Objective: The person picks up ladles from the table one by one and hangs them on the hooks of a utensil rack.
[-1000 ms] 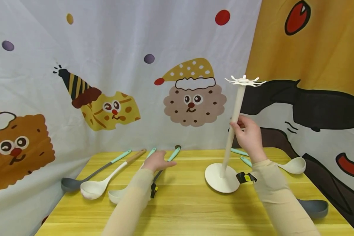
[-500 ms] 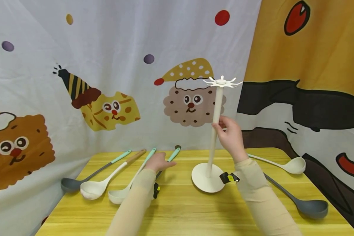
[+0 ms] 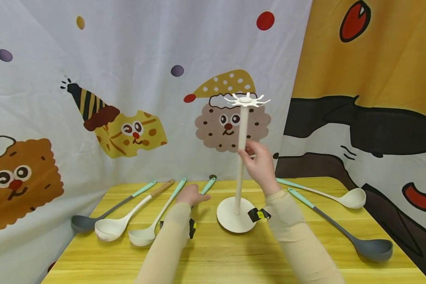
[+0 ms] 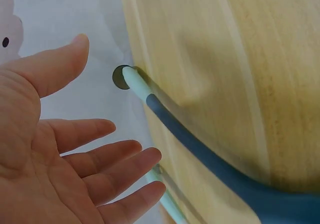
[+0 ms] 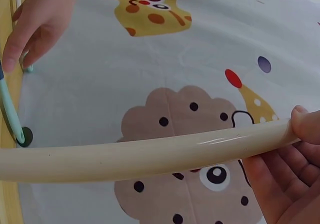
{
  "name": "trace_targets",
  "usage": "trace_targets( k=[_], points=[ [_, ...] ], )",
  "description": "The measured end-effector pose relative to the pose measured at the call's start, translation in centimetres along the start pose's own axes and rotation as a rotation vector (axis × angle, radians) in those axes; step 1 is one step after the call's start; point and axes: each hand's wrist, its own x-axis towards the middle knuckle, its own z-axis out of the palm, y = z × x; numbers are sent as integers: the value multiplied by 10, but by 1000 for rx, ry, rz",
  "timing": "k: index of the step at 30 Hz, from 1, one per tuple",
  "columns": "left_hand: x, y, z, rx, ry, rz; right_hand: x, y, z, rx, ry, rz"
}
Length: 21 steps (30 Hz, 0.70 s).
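Observation:
My right hand pinches the pole of a cream utensil stand between thumb and fingers. The stand is upright, with a ring of hooks at its top and a round base low over the wooden table. In the right wrist view the pole crosses the frame into the fingertips. My left hand hovers above a dark ladle with a mint-green handle, fingers spread and loosely bent. The left wrist view shows the ladle apart from those fingers; its bowl is hidden by the arm in the head view.
Left of my left arm lie a grey ladle, a white ladle with a wooden handle and a white one with a mint handle. A white ladle and a grey ladle lie at the right. A printed curtain backs the table.
My right hand has brought the stand leftward toward the middle of the table, uncovering the ladles at the right. The left hand stays nearly in place, its forearm shifted slightly right.

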Motion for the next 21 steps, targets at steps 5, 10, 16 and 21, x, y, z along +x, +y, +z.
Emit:
trace_targets(
  k=[5, 10, 16, 21],
  points=[
    [1, -1, 3, 0, 23, -29, -1, -4, 9, 9, -17, -6],
    [2, -2, 6, -3, 49, -46, -3, -7, 15, 21, -26, 8],
    [4, -3, 9, 9, 64, -75, -5, -10, 21, 35, -38, 34],
    [3, -2, 11, 5, 75, -84, -6, -11, 25, 41, -41, 30]
  ],
)
